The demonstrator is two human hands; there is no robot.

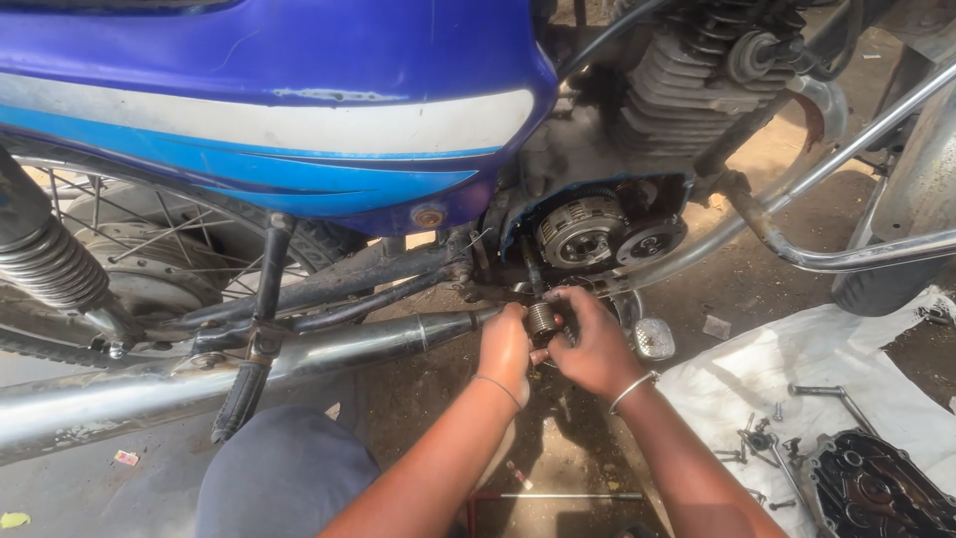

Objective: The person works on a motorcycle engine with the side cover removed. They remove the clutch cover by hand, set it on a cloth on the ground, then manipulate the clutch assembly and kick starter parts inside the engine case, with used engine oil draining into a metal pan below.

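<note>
No screens or signs show, and the only item of that kind is a small red-and-white scrap of printed wrapper or label (125,458) lying flat on the grey ground at lower left, just below the long chrome exhaust pipe (149,389).

Outdoor repair yard: opened motorcycle (299,130) (engine exposed), bolts (757,438) on dirt.

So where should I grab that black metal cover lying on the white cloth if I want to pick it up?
Probably by its outer rim. The black engine cover lies flat on the white cloth, hollow side up, so the raised edge gives fingers something to hook over. Come from the left, over the cloth, but mind the loose bolts scattered beside it. Its far edge is out of view.
</note>
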